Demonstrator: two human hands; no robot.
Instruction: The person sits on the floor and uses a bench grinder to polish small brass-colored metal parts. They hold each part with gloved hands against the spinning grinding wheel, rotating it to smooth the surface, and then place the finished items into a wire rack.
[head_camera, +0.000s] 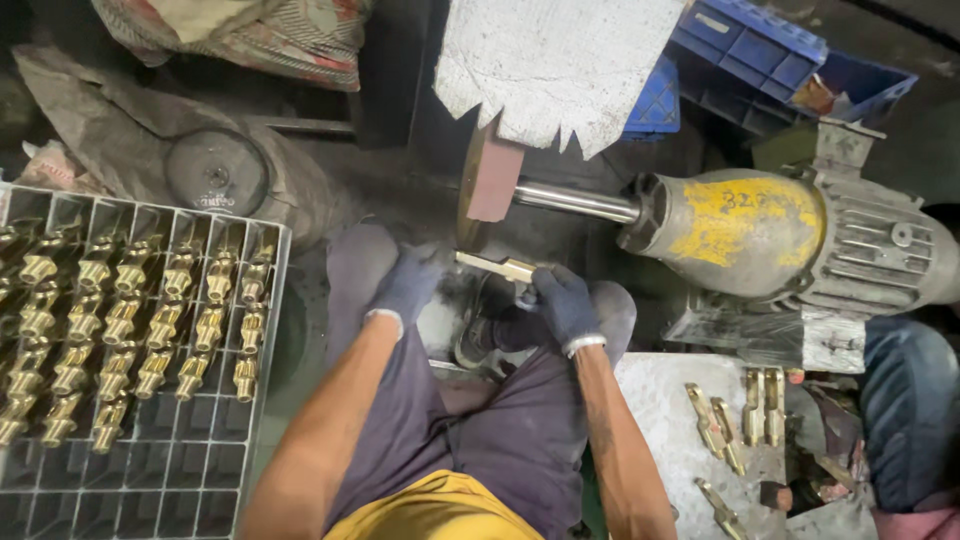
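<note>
We take the polishing wheel (487, 182) as our landmark; it stands on edge at the end of a steel shaft (575, 201).

The motor (790, 245), grey with a yellow-painted body, lies to the right of the wheel and carries that shaft. Well to the left of the wheel sits a grid tray (150, 470), its upper cells filled with rows of brass fittings (140, 320). Below and to the right of the wheel, a bench (660, 410) holds a loose group of flat brass pieces (745, 410).

The brass bar (497, 265) lies directly below the wheel, its long axis running left to right and tilted slightly, the left tip nearest the wheel's lower rim. We cannot tell whether tip and rim are touching.

The right hand (562, 305), gloved, sits at the bar's right end, below and right of the wheel, with fingers closed around that end. The left hand (408, 285), also gloved, sits below and left of the wheel, at the bar's left end; its fingers are curled, but we cannot tell whether they bear on the bar or merely rest beside it. The right hand is the one clearly carrying the piece.
</note>
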